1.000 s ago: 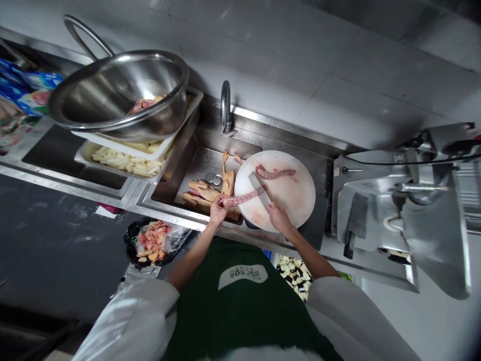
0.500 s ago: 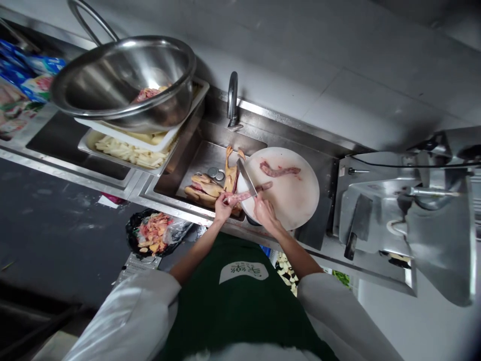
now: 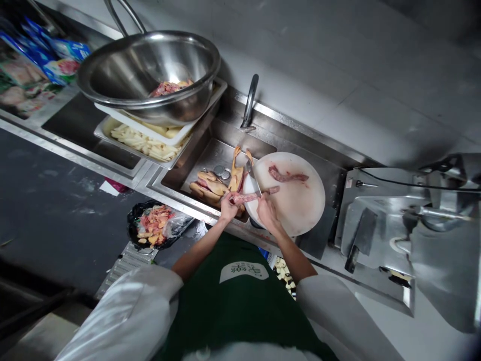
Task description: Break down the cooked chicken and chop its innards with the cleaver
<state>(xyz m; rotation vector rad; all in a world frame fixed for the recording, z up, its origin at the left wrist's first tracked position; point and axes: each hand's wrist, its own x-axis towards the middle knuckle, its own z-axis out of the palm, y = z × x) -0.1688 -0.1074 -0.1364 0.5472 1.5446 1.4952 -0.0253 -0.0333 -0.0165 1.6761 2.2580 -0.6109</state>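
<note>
i'm in a kitchen, the professional sort by its look: a long steel counter [image 3: 146, 181] with a sink [image 3: 201, 161] and tap [image 3: 250, 100], a round chopping board [image 3: 300, 203], a big metal bowl [image 3: 120, 75], my apron [image 3: 240, 313] (green, with a printed patch).

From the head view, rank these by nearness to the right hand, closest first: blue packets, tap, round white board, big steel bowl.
1. Round white board: at the right hand, extending right.
2. Tap: beyond it, at the sink's back.
3. Big steel bowl: to the left, atop stacked trays.
4. Blue packets: far left.
</note>
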